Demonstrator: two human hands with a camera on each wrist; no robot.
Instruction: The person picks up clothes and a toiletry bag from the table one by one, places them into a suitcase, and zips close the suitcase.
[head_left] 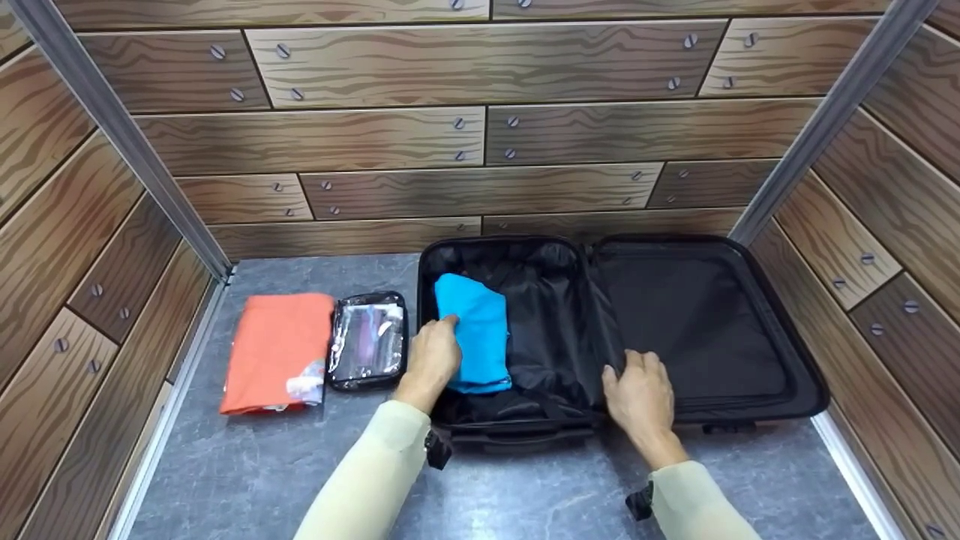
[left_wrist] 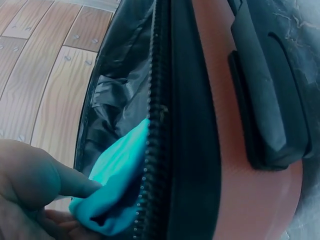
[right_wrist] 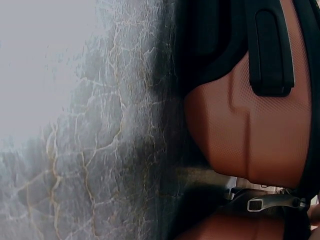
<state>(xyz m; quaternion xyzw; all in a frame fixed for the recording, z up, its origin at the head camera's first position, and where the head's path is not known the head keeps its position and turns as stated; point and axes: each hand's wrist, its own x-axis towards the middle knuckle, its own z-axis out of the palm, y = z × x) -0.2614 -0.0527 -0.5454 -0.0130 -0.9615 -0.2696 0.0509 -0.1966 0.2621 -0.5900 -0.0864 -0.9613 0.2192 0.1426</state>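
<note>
An opened suitcase (head_left: 544,330) lies on the grey surface, with a dark lining and a reddish-brown shell (right_wrist: 280,130) that shows in the wrist views. Inside its left half, along the left side, is a folded blue cloth (head_left: 476,330). My left hand (head_left: 433,356) reaches over the rim and pinches the cloth's left edge; the left wrist view shows the thumb (left_wrist: 75,180) on top of the fabric and fingers beneath. My right hand (head_left: 641,394) rests at the near edge of the suitcase lid (head_left: 697,322), beside the hinge, fingers pointing forward. Only a sliver of it appears in the right wrist view.
Left of the suitcase lies a clear-windowed black pouch (head_left: 367,341) with small items in it. Beside that is a folded orange garment (head_left: 277,349) in clear wrapping. Wood-patterned walls (head_left: 480,135) enclose the back and both sides. A black carry handle (left_wrist: 270,100) sits on the suitcase's near side.
</note>
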